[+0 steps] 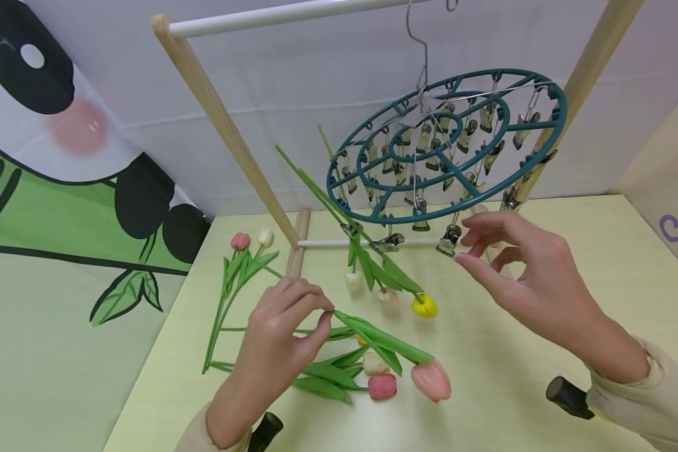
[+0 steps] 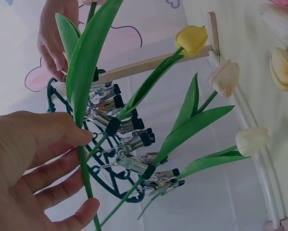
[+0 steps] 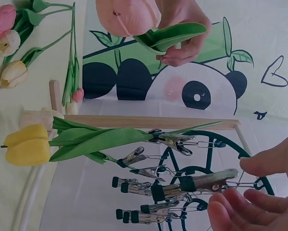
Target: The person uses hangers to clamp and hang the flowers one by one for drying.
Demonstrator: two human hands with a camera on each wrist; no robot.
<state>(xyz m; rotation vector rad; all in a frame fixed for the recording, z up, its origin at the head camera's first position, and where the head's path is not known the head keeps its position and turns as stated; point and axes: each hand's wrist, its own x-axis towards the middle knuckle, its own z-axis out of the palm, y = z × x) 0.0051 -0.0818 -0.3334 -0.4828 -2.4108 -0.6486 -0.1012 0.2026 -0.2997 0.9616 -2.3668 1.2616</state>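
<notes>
Between the two hands, toward the near side, hangs a pink tulip (image 1: pixel 431 380), its stem pinched by the thumb and fingers of the left hand (image 1: pixel 285 329). Its leaves and bloom extend to the right of that hand and toward the near side, with the bloom tipped downward above the table (image 1: pixel 486 402). Farther off and to the right, the right hand (image 1: pixel 533 282) is at a metal clip (image 1: pixel 449 240), thumb on one side and curved fingers on the other; whether they squeeze it I cannot tell. The clip hangs from the near edge of a round blue-green rack (image 1: pixel 531 127), well apart from the pink tulip.

On the rack's left side, clips hold a yellow tulip (image 1: pixel 425 306) and two white tulips (image 1: pixel 353 280), blooms down and stems slanting up to the left. The rack hangs by a hook from a wooden frame (image 1: pixel 226 132) with white bars. Beyond the left hand, at the table's left, lie a small pink bloom (image 1: pixel 240 242) and a white bloom (image 1: pixel 265 237) on long stems. Nearer, a deep-pink tulip (image 1: pixel 382 387) lies beside a cream tulip (image 1: pixel 375 363), just left of the held bloom.
</notes>
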